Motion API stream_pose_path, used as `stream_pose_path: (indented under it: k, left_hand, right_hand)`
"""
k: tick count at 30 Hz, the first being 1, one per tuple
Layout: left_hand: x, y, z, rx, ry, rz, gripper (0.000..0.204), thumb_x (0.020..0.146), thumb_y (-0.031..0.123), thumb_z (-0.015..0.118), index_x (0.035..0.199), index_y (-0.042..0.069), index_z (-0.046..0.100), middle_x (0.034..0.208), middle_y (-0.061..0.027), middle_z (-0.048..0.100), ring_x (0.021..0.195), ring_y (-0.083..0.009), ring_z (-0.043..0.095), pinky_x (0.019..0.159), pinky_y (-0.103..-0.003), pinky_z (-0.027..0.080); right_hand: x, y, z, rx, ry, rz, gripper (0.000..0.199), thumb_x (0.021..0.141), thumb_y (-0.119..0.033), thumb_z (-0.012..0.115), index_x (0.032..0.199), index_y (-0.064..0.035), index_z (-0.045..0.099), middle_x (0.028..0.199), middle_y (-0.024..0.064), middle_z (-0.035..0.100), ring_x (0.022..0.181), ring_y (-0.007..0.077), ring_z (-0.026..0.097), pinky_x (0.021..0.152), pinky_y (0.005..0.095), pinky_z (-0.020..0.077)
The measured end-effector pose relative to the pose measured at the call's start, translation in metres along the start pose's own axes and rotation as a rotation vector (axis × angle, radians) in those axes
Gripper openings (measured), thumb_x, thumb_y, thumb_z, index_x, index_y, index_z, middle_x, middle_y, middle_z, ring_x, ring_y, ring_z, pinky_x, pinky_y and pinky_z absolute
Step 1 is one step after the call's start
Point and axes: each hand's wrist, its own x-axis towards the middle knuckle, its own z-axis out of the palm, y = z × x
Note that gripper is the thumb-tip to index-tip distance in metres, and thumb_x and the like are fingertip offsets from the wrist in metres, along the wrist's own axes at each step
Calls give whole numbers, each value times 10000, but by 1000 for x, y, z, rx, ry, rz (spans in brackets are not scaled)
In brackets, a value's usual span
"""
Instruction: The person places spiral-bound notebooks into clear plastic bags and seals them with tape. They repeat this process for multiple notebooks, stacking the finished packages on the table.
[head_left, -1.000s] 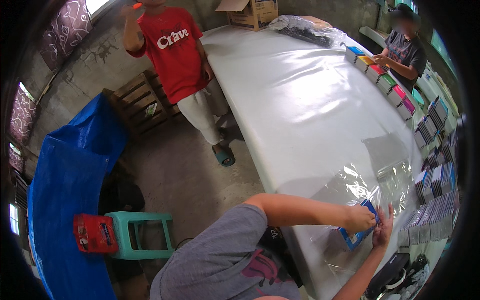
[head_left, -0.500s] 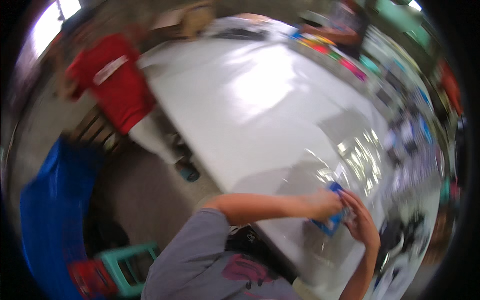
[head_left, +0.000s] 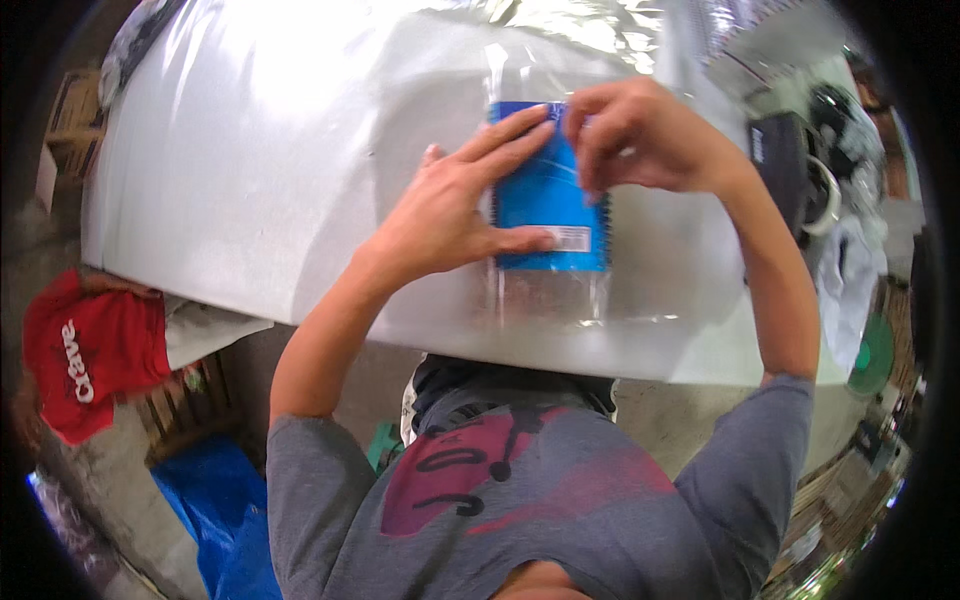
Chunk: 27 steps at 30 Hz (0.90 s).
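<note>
Midway through slipping a blue notebook [head_left: 548, 190] into a clear plastic sleeve [head_left: 545, 290] on a white table [head_left: 250, 170]. Left hand [head_left: 450, 205] laid flat across the cover, fingers spread and open, thumb near the pale label at the lower edge, pinning the notebook to the table rather than gripping it. Right hand [head_left: 640, 135] curled at the top right corner, fingertips pinched together, seemingly on the corner of the notebook or the edge of the sleeve; hard to tell which. Notebook lying flat, close to the near edge of the table, with the spiral binding along its left side and an empty stretch of clear plastic showing below it. Judging by that slack, likely not yet fully seated or sealed. Next move probably calls for steady downward pressure from the left palm, a clean pull or fold of the film at the top, and care not to crease the thin plastic or let the notebook slide. Off to the right, a dark box [head_left: 775, 165] and other clutter, well apart from the work. At far left, beyond the table, another person in a red shirt [head_left: 90, 350].
</note>
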Motion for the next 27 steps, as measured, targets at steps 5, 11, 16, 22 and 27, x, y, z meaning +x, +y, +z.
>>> stream_pose_path:
  k: [5, 11, 16, 22, 27]
  left_hand:
    - [-5, 1, 3, 53, 15, -96, 852, 657, 479, 748, 1395, 288, 367, 1477, 20, 301, 1276, -283, 415, 921, -723, 246]
    - [13, 6, 19, -15, 4, -14, 882, 625, 528, 742, 1386, 290, 363, 1476, 29, 291, 1244, -415, 380, 872, -825, 138]
    - [15, 6, 56, 82, 284, -35, 1073, 544, 542, 776, 1430, 215, 266, 1510, -36, 186, 1257, -524, 279, 845, -851, 0]
    - [-110, 55, -31, -117, 793, 36, 636, 678, 402, 749, 1158, 41, 541, 1199, -158, 520, 1028, -310, 547, 793, -390, 449]
    - [-181, 109, -53, 270, 595, 722, 276, 652, 280, 730, 526, 116, 547, 567, -46, 520, 569, -281, 555, 502, -367, 405]
  right_hand:
    - [2, 3, 9, -69, 102, 41, 200, 549, 28, 761, 692, -91, 686, 779, 57, 604, 735, 183, 613, 662, 309, 508]
    - [-8, -1, 24, -79, 132, 258, 143, 585, 127, 611, 667, 9, 603, 889, 128, 598, 842, 219, 600, 697, 310, 487]
    - [28, -6, 12, -126, -147, 97, 132, 555, 120, 580, 654, 32, 579, 825, 131, 635, 769, 180, 614, 645, 263, 474]
    - [11, 29, -3, -176, -92, 361, 208, 487, 110, 738, 604, 41, 581, 593, 78, 593, 560, 158, 614, 509, 266, 500]
    - [30, 60, -30, -307, -391, 355, 121, 746, -119, 655, 800, -10, 658, 738, 66, 657, 681, 212, 624, 605, 309, 508]
